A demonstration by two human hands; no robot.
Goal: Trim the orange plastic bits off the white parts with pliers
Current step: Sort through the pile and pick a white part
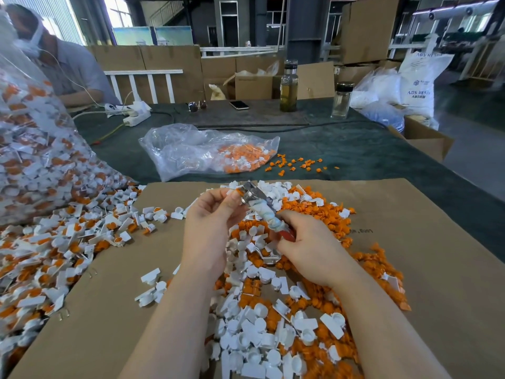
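A small white part (232, 191) with an orange bit is pinched between the thumb and fingers of the left hand (210, 225), raised above the cardboard sheet (426, 228) on the tabletop (355, 149). The pliers (261, 207) are gripped by their taped handles in the right hand (308, 247), with the metal tip held against the part. Loose white and orange pieces (273, 324) are heaped beneath both hands, and a large clear bag (35, 160) of untrimmed parts is spilled at the left.
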